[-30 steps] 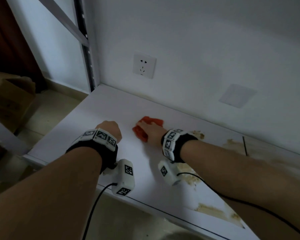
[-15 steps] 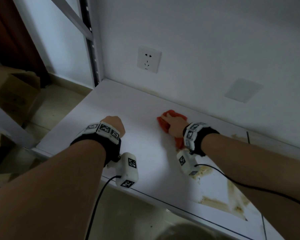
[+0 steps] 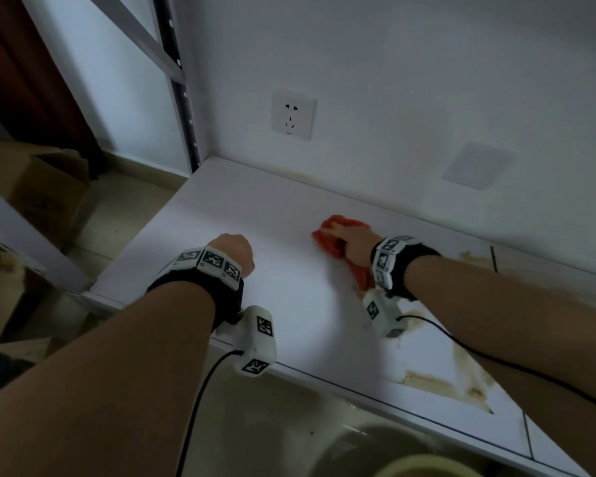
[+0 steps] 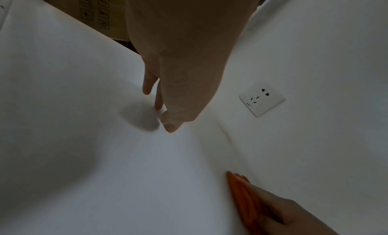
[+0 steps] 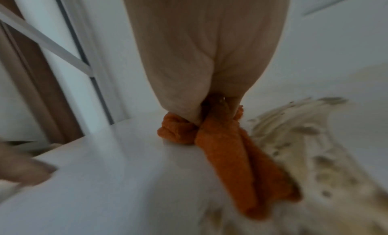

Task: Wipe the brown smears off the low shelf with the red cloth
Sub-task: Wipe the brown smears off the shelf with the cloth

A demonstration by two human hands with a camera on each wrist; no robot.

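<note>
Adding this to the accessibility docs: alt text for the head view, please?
A person's right hand presses a bunched red cloth onto a white low shelf near the wall, with brown smears left on the shelf's right part. The left hand rests on the shelf, apart from the cloth; a wall socket sits above.

An orange-red woven cloth (image 3: 338, 235) lies on the plain white low shelf (image 3: 255, 215), which carries streaky yellowish-brown smears (image 3: 437, 380).

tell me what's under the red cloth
The bunched red cloth lies on the white low shelf, right hand on top. Brown smears show beside it; anything beneath is covered.
</note>
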